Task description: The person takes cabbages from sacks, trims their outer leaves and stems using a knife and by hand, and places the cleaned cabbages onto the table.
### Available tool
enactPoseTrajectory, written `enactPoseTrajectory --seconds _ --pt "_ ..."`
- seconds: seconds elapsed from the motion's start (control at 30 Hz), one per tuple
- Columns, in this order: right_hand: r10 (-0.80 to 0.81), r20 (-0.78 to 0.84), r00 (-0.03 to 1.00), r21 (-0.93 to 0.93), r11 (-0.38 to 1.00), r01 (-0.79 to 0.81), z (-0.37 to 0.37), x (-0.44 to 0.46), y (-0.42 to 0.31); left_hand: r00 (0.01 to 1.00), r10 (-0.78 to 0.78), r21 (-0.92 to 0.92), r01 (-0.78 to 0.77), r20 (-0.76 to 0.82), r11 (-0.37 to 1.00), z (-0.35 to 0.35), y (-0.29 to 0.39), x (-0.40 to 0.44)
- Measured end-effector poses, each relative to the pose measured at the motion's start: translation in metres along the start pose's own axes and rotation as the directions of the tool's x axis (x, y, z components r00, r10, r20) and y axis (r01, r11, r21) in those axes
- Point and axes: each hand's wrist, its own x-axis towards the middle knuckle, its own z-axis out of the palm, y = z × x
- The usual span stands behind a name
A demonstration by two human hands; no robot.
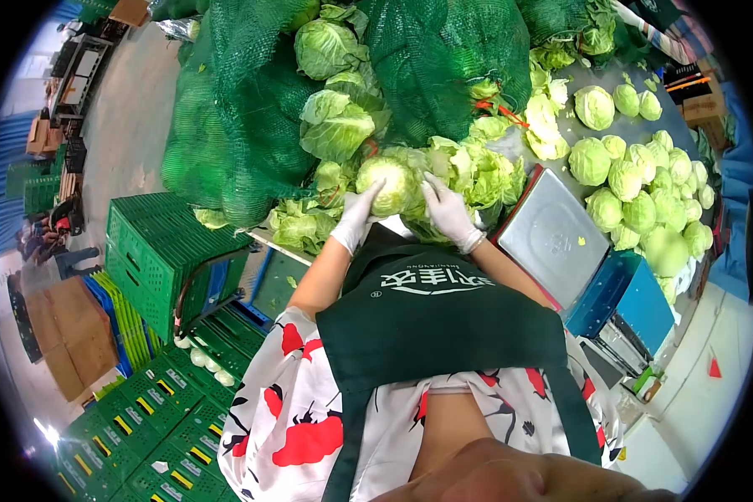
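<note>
A pale green cabbage [391, 188] is in front of my apron, at the near edge of the work surface. My left hand [360, 216], in a white glove, grips the cabbage from the left with its thumb over the top. On the other side, my right hand [448, 211], also gloved, has its fingers closed at outer leaves beside the cabbage; the fingertips are partly hidden. Loose cabbage leaves [481, 171] are heaped around both hands. Just beyond, two leafy untrimmed cabbages [336, 125] [326, 48] lie between the sacks.
Green mesh sacks [263, 100] crowd the far side. A scale with a metal pan [554, 238] stands to my right, with trimmed cabbages [640, 212] piled beyond it. Stacked green crates [155, 259] are at my left. Another person's sleeve [686, 35] shows at the far right.
</note>
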Motion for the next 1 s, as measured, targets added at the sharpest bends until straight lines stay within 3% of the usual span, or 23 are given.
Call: enactPoseTrajectory --seconds 0.03,0.07,0.1,0.17,0.27,0.33,0.37,0.47,0.5,0.53,0.6,0.63,0.7,0.73,0.77,0.8,0.87,1.0 --pt "-0.047 -0.031 0.998 -0.038 0.998 0.046 0.011 0.005 0.001 0.994 -0.009 0.016 0.011 -0.107 1.000 0.009 -0.003 0.000" --pt "0.003 0.008 1.000 -0.021 1.000 -0.003 0.014 0.006 0.005 0.978 -0.016 0.031 0.023 -0.210 0.999 0.018 -0.005 0.000" --pt "0.053 0.047 0.998 -0.008 0.999 -0.053 0.015 0.006 -0.003 0.977 0.035 0.061 -0.022 -0.212 0.998 0.021 -0.009 0.001" --pt "0.004 0.003 1.000 -0.103 0.995 -0.004 0.024 0.012 0.005 0.967 0.136 0.115 -0.113 -0.216 0.987 0.022 -0.019 0.003" --pt "-0.085 -0.041 0.996 -0.250 0.966 0.072 0.032 0.023 0.013 0.980 0.106 0.060 -0.097 -0.166 0.993 0.014 -0.027 0.014" --pt "-0.153 -0.064 0.986 -0.355 0.927 0.121 0.029 0.025 0.019 0.968 0.137 0.128 -0.112 -0.209 0.985 0.010 -0.036 0.023" --pt "-0.167 -0.146 0.975 -0.316 0.942 0.114 0.031 0.026 0.027 0.962 0.157 0.161 -0.122 -0.225 0.979 0.008 -0.040 0.028" --pt "0.191 -0.006 0.982 0.070 0.979 -0.190 -0.005 0.027 0.025 0.980 0.172 0.227 -0.145 -0.104 0.963 -0.002 -0.017 0.006" --pt "0.141 -0.051 0.989 0.089 0.987 -0.136 -0.001 0.027 0.043 0.981 0.196 0.131 -0.195 0.007 0.972 -0.008 -0.009 -0.007" --pt "0.081 -0.071 0.994 0.027 0.996 -0.080 0.001 0.024 0.045 0.981 0.195 0.174 -0.194 0.012 0.966 -0.022 -0.011 -0.003" --pt "-0.029 -0.095 0.995 -0.097 0.995 0.020 0.007 0.010 0.051 0.984 0.142 0.088 -0.133 -0.109 0.987 -0.026 -0.015 -0.001" --pt "-0.344 -0.192 0.919 -0.118 0.938 0.326 0.013 0.005 0.053 0.962 0.229 0.271 -0.184 -0.146 0.945 -0.021 -0.014 -0.005" --pt "-0.282 -0.109 0.953 -0.231 0.940 0.252 0.011 -0.003 0.050 0.897 0.408 0.608 -0.232 -0.167 0.759 -0.009 -0.015 -0.014" --pt "-0.244 -0.071 0.967 -0.287 0.934 0.214 0.011 -0.006 0.048 0.897 0.406 0.637 -0.210 -0.177 0.741 -0.010 -0.016 -0.013" --pt "-0.396 -0.208 0.894 -0.253 0.905 0.342 0.014 0.008 0.079 0.895 0.407 0.666 -0.191 -0.184 0.721 -0.010 -0.014 -0.009" --pt "-0.188 -0.318 0.929 -0.234 0.965 0.115 0.002 0.012 0.072 0.893 0.408 0.693 -0.172 -0.191 0.700 -0.010 -0.013 -0.005" --pt "-0.147 -0.303 0.942 -0.439 0.899 -0.001 -0.023 0.019 0.065 0.905 0.408 0.730 -0.198 -0.121 0.654 -0.013 -0.013 0.006" --pt "-0.126 -0.051 0.991 -0.533 0.842 0.080 -0.008 0.007 0.013 0.927 0.362 0.877 -0.088 -0.102 0.473 0.011 0.013 -0.002"
